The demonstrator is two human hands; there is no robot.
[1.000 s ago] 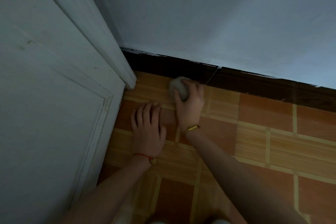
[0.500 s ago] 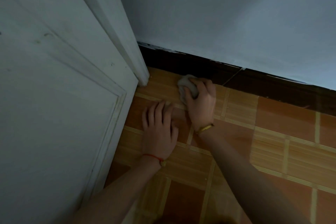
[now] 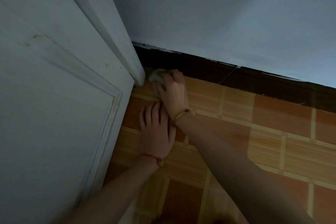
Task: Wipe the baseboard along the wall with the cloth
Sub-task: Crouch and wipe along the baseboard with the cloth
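A dark brown baseboard [image 3: 254,80] runs along the foot of the pale blue wall, from the door frame out to the right. My right hand [image 3: 174,91] is closed around a balled grey cloth [image 3: 156,78] and holds it low against the baseboard, right beside the door frame's foot. My left hand [image 3: 156,131] lies flat on the tiled floor just behind it, fingers spread, partly under my right wrist.
A white panelled door [image 3: 54,105] and its frame [image 3: 127,51] fill the left side, very close to both hands. Orange and tan floor tiles [image 3: 272,142] stretch to the right. A vertical joint [image 3: 228,75] splits the baseboard.
My right hand has slid the cloth leftward along the baseboard, from near the joint to the door frame. My left hand stays planted on the floor.
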